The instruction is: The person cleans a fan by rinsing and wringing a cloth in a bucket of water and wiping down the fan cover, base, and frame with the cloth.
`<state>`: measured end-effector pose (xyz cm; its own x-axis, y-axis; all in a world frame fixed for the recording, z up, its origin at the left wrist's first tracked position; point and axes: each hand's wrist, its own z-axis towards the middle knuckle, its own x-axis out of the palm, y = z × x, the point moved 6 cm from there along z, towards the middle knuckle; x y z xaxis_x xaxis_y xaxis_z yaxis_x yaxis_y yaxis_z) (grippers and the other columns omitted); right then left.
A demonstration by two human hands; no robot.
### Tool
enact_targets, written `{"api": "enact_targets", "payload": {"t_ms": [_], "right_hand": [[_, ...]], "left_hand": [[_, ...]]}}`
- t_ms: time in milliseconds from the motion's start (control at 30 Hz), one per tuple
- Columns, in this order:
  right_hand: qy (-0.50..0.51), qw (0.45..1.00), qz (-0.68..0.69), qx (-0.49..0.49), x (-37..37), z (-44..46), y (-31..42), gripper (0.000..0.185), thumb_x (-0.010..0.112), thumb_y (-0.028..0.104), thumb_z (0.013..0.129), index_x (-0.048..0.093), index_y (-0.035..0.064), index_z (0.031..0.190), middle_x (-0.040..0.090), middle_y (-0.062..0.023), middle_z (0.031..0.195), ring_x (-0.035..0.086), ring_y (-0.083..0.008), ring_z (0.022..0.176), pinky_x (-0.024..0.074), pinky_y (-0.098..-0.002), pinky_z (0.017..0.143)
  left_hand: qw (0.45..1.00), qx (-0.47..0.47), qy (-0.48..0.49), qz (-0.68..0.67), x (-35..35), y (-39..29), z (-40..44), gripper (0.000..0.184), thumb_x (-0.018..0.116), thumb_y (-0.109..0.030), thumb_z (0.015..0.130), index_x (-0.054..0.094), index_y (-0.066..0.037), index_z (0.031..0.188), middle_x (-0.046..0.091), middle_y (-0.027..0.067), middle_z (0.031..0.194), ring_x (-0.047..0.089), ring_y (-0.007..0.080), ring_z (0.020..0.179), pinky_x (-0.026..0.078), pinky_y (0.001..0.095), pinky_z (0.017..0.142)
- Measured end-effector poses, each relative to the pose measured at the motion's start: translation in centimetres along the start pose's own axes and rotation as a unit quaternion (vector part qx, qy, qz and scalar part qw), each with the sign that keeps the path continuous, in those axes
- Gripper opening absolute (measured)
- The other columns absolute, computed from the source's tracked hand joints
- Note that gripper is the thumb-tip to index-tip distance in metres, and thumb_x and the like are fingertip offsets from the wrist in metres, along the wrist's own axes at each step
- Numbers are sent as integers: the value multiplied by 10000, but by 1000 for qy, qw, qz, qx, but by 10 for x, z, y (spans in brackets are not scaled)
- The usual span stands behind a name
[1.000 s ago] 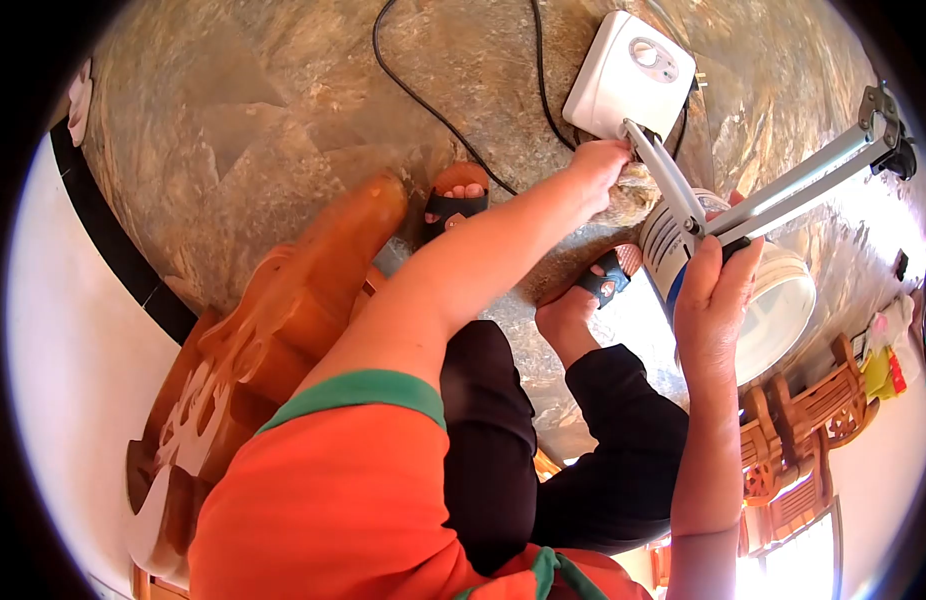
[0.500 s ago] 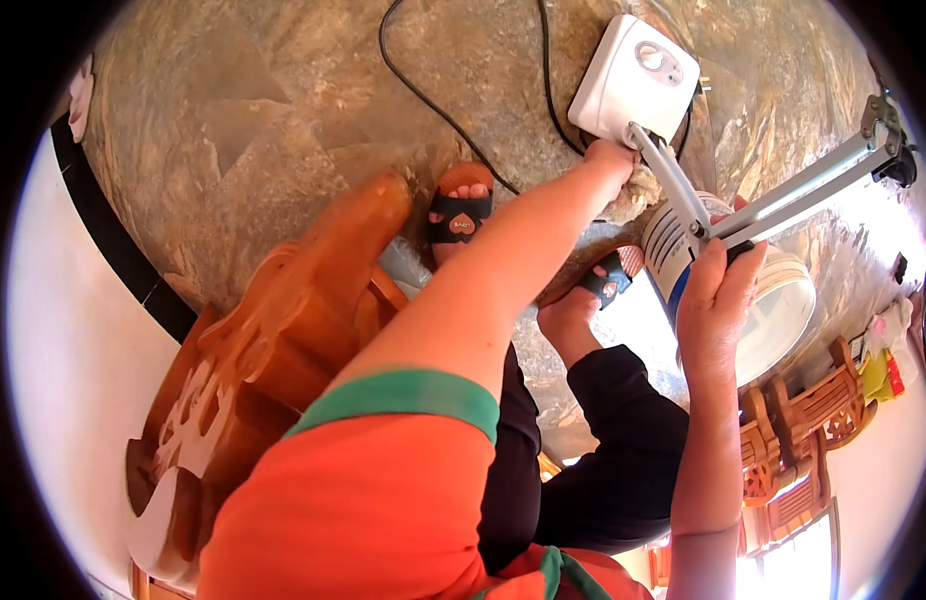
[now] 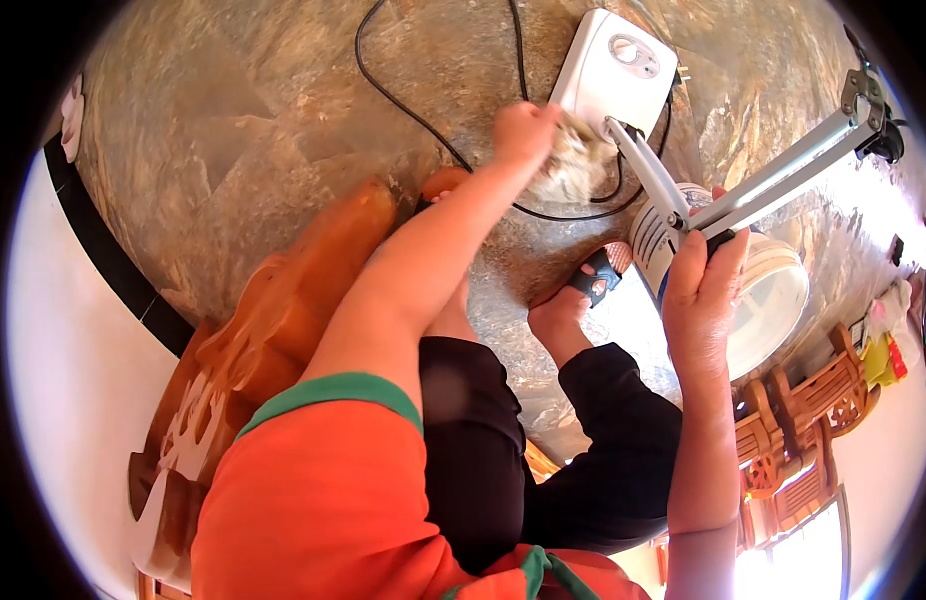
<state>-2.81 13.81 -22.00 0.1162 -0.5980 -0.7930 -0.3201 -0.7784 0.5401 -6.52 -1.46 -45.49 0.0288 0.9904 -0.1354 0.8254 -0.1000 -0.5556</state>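
Note:
A white box with a round dial [image 3: 601, 75] lies on the stone-patterned floor, with a jointed silver metal arm [image 3: 651, 180] rising from its edge. At the middle joint of that arm, my right hand [image 3: 705, 300] grips it between thumb and fingers. Slightly smeared by motion, my left hand [image 3: 526, 135] is closed at the edge of a crumpled beige rag [image 3: 573, 168], beside the box's lower left corner. Part of the rag is hidden behind the fingers. The arm's far black joint [image 3: 873, 120] points to the upper right.
A white bucket [image 3: 773, 310] is tipped on its side behind my right hand. Black cable [image 3: 423, 125] loops over the floor around the box. Carved wooden furniture [image 3: 273, 320] stands close on the left, with wooden chairs [image 3: 798, 425] at the right. My sandalled foot [image 3: 595, 278] is near the bucket.
My left hand has moved left, away from the base of the metal arm, taking the rag along. My right hand keeps its grip on the arm. The view has shifted slightly.

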Motion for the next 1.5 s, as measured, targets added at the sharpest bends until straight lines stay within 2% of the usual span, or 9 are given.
{"api": "enact_targets", "payload": {"t_ms": [100,200,300,367,833,1200,1300,1400,1500], "right_hand": [[2,1000,9,-2,0,0,0,481,481,35,818,350,-69,1269,461,-244,1147,453,-367,1010,363,-433,918],[0,1000,15,-10,2,0,1,490,489,23,810,346,-77,1267,463,-249,1143,454,-372,1001,362,-438,915],[1,1000,-2,-23,3,-2,0,496,488,14,803,340,-86,1266,465,-254,1140,454,-377,993,362,-442,913],[-9,999,-18,-41,3,0,0,499,485,9,799,337,-90,1266,466,-257,1138,454,-380,990,361,-445,912],[-12,998,-16,-52,1,1,11,506,476,-22,766,358,-97,1252,461,-241,1096,432,-369,968,363,-445,898],[-24,998,-36,-54,-1,3,11,511,517,12,738,397,-89,1225,472,-258,1045,438,-410,948,376,-485,858],[-30,996,-22,-80,-5,3,13,502,526,22,742,409,-75,1220,478,-253,1021,449,-418,925,381,-484,851],[-25,997,-10,-71,-3,3,11,479,527,22,742,406,-83,1193,473,-266,1015,444,-422,915,382,-487,837],[-44,996,-23,-76,-2,2,10,443,528,26,743,408,-89,1153,471,-270,1018,439,-424,904,377,-492,832]], "left_hand": [[986,76,-109,-103,-36,-3,43,275,584,-266,877,606,6,844,612,99,728,593,161,611,487,289,551],[944,36,-110,-308,-39,-53,4,275,581,-234,865,562,34,926,627,110,838,617,181,661,522,296,585],[965,251,32,-76,10,-53,19,457,570,-140,810,443,19,1220,428,228,1291,468,362,1144,390,450,986],[886,414,-101,182,26,-33,6,536,561,-108,808,389,-18,1308,334,244,1357,330,412,1248,280,453,1059],[864,418,-75,270,44,-128,68,379,551,-80,819,547,-90,1199,505,198,1120,492,368,1041,431,451,874],[831,465,54,300,11,-7,-16,400,579,59,748,623,-122,1102,504,205,1096,515,349,1019,463,409,845],[832,446,56,325,17,-31,3,321,570,-29,813,627,-133,1112,527,201,1095,523,328,1026,476,391,852],[723,561,-51,399,33,-88,6,200,554,-89,847,649,-110,1022,570,149,1010,561,288,919,523,350,780],[616,555,79,554,61,-104,11,175,528,-164,874,628,-114,1009,581,115,1042,554,281,972,524,347,838]]}}
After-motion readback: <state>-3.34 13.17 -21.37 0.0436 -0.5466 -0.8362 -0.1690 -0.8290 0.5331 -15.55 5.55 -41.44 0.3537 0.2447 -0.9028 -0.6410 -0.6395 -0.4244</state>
